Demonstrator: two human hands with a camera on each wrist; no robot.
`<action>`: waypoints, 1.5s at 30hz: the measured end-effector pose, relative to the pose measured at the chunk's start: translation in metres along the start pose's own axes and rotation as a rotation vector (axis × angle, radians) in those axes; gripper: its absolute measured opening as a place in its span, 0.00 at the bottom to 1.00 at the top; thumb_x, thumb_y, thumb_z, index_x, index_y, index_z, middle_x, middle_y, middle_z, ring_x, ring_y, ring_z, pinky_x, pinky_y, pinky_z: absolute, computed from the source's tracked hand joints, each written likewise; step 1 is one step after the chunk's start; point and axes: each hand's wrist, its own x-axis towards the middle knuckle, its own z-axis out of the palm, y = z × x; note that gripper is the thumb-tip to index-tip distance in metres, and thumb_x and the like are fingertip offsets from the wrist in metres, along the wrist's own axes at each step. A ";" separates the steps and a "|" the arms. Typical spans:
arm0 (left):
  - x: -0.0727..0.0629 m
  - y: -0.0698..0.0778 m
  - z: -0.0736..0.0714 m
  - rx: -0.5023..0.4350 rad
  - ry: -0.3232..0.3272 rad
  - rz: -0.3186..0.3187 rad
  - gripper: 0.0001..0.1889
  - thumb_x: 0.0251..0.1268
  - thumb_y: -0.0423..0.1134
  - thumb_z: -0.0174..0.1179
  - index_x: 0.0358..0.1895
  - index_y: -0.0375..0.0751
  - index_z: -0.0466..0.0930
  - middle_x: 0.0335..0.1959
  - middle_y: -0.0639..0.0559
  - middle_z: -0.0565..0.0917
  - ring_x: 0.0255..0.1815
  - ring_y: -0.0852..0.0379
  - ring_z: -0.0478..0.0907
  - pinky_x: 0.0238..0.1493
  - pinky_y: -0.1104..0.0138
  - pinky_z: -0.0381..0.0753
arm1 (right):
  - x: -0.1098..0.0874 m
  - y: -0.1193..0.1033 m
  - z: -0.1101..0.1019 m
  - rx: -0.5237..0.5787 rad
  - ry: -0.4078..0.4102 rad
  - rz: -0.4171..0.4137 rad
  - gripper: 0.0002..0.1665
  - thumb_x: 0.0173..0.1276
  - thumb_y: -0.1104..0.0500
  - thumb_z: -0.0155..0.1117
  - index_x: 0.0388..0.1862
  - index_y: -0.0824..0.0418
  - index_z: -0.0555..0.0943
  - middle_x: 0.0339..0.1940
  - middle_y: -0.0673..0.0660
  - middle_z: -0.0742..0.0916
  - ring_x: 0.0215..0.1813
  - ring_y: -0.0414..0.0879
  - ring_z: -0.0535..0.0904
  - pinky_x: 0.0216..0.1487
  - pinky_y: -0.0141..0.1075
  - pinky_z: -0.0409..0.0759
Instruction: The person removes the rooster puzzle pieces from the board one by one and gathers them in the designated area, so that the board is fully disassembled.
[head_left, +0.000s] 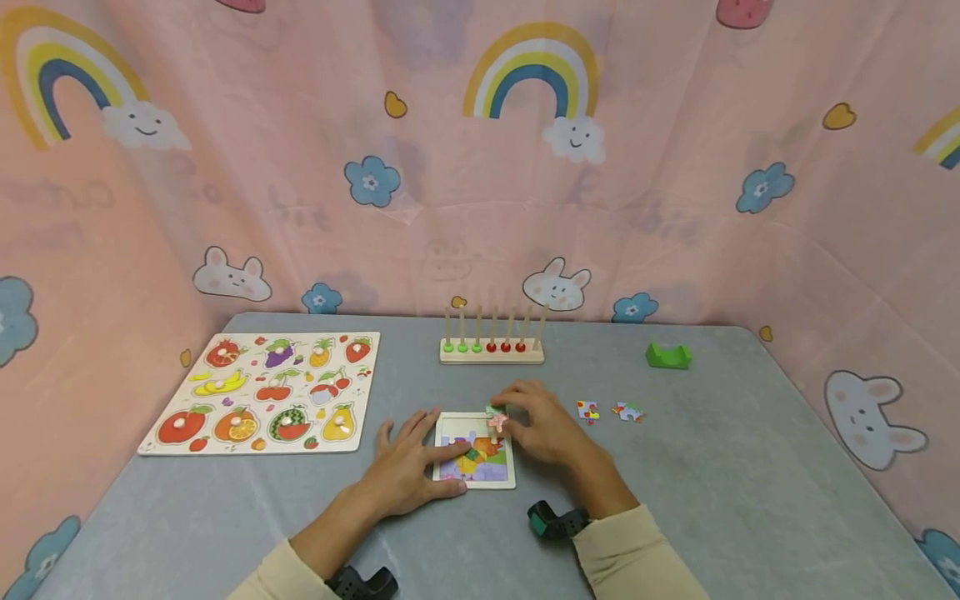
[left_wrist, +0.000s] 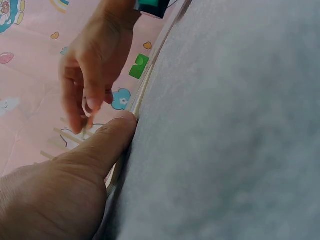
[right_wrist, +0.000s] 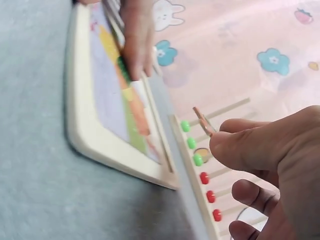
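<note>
Your right hand (head_left: 546, 427) pinches a puzzle piece (head_left: 497, 422) in its fingers, over the upper right of the puzzle board (head_left: 487, 485); your left hand (head_left: 408, 468), its fingers spread and fairly straight, rests on the board's left side.

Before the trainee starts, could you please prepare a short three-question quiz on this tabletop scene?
1. Which hand pinches the small pink-and-green jigsaw piece?
2. True or false: in the head view, the white rectangular fruit board lies left of the pale-framed rectangular jigsaw tray.
3. How many round green beads and round red beads sit on the pale wooden peg stand?
A) two green, four red
B) three green, three red
C) four green, two red

Key:
1. The right hand; the left hand lies across the tray's left side.
2. True.
3. B.
</note>
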 end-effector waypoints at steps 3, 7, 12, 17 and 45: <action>0.000 -0.001 0.001 0.001 0.008 0.000 0.31 0.54 0.68 0.61 0.61 0.63 0.79 0.72 0.38 0.59 0.72 0.38 0.51 0.59 0.32 0.40 | 0.000 -0.002 -0.007 0.002 0.019 -0.035 0.16 0.62 0.68 0.67 0.50 0.61 0.84 0.49 0.52 0.81 0.58 0.52 0.71 0.58 0.54 0.68; 0.000 -0.002 0.002 0.005 0.008 0.001 0.31 0.54 0.69 0.60 0.62 0.64 0.78 0.73 0.38 0.59 0.72 0.38 0.51 0.59 0.32 0.40 | -0.005 -0.005 -0.017 0.034 0.054 -0.030 0.18 0.61 0.69 0.68 0.51 0.62 0.83 0.50 0.53 0.81 0.58 0.53 0.72 0.58 0.53 0.69; -0.001 -0.001 0.003 -0.010 0.001 -0.009 0.31 0.54 0.69 0.60 0.62 0.64 0.78 0.73 0.38 0.58 0.73 0.38 0.50 0.60 0.33 0.39 | -0.011 -0.008 -0.035 0.058 0.094 -0.016 0.20 0.59 0.69 0.70 0.52 0.62 0.83 0.51 0.54 0.81 0.58 0.53 0.72 0.57 0.53 0.70; -0.001 -0.001 0.003 -0.015 0.003 -0.010 0.31 0.54 0.68 0.61 0.62 0.64 0.78 0.73 0.38 0.58 0.73 0.38 0.50 0.60 0.33 0.38 | -0.018 -0.008 -0.054 0.080 0.145 -0.080 0.22 0.58 0.70 0.71 0.53 0.63 0.83 0.52 0.54 0.82 0.57 0.53 0.73 0.56 0.54 0.71; 0.000 -0.003 0.003 -0.016 0.002 0.001 0.31 0.54 0.69 0.60 0.62 0.66 0.78 0.73 0.39 0.58 0.73 0.39 0.49 0.60 0.33 0.38 | -0.074 0.047 -0.126 -0.090 0.285 -0.021 0.23 0.59 0.66 0.72 0.55 0.64 0.81 0.53 0.58 0.81 0.61 0.56 0.69 0.49 0.54 0.69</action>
